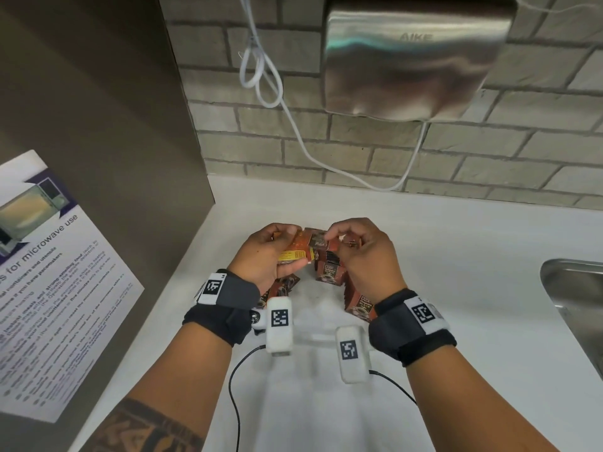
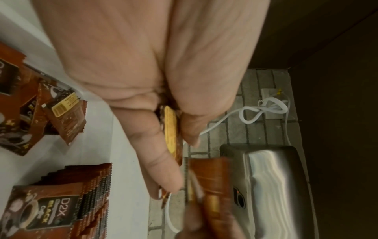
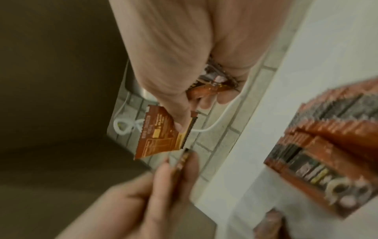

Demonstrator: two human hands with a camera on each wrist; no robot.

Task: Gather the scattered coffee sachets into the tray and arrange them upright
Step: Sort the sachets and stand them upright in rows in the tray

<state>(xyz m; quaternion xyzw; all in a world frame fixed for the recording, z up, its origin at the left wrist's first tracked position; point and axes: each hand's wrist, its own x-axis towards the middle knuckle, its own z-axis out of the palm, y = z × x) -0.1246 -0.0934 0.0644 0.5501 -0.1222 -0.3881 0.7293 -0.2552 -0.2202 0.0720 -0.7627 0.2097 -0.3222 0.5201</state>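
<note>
White table (image 1: 424,256) was worked over; sachets (image 1: 295,251) were pinched in left grip (image 1: 261,256), another in right grip (image 1: 365,252). Edges should be squared before insertion at six o'clock.

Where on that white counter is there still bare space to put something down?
Bare counter lies between the right hand and the steel sink, and along the brick wall beyond both hands. It is crowded under the hands: the row of upright sachets stands there, and loose sachets lie below the left hand.
</note>
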